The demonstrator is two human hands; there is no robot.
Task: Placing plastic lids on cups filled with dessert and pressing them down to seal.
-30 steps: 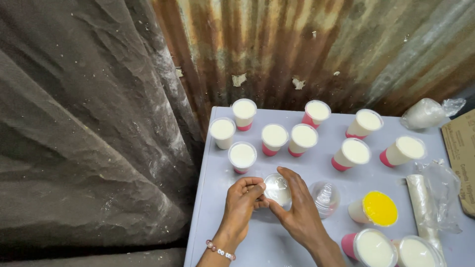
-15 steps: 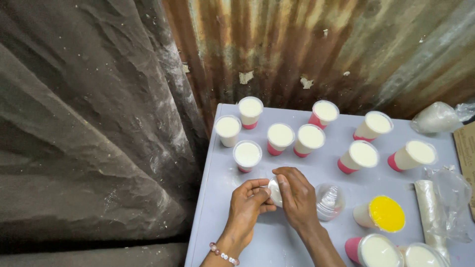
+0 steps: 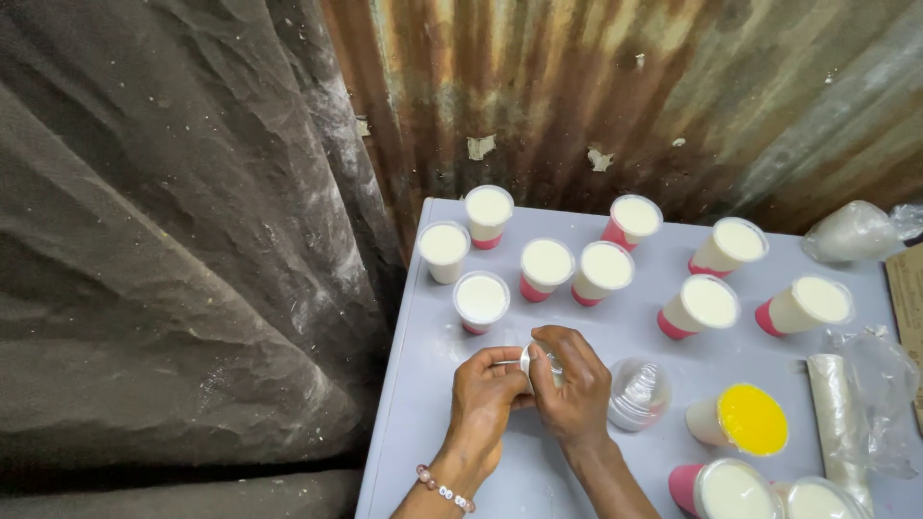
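Left hand point(image 3: 486, 399) and right hand point(image 3: 574, 389): both pinching one clear lid point(image 3: 540, 360) over tabletop point(image 3: 423, 384). Risk: lid slips; elbow may topple filled cups point(image 3: 481, 300) nearby.

**My hands and arms**

My left hand point(image 3: 484, 396) and my right hand point(image 3: 574, 389) are both bare: no gloves, no rings that I can make out. My forearms are bare too, with no sleeve reaching as far as the near edge of the view. The only thing I wear is a bracelet point(image 3: 444, 490) on my left wrist, a single strand of small round beads, pale pink and whitish. My right wrist carries nothing. My nails are short and plain, as far as I can tell.
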